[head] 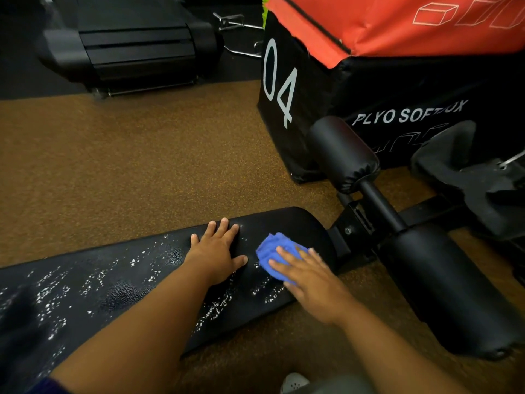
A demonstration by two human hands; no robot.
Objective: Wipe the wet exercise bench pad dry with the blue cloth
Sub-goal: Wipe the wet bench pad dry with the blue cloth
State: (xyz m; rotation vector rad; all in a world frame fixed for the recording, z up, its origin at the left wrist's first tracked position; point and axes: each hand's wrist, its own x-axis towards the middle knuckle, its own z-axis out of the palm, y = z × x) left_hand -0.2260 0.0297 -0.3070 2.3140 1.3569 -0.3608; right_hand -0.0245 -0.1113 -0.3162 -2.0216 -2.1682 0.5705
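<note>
Right hand point(306, 280) flat, pressing cloth point(272, 251) at pad point(119, 291) end; droplets run leftward along pad's length; left hand point(217, 251) flat, empty.

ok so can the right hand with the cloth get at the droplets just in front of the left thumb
Probably yes. The right hand presses the cloth flat on the pad, right beside those droplets, with bare pad between. The left hand lies flat close by and may need to shift.
</note>
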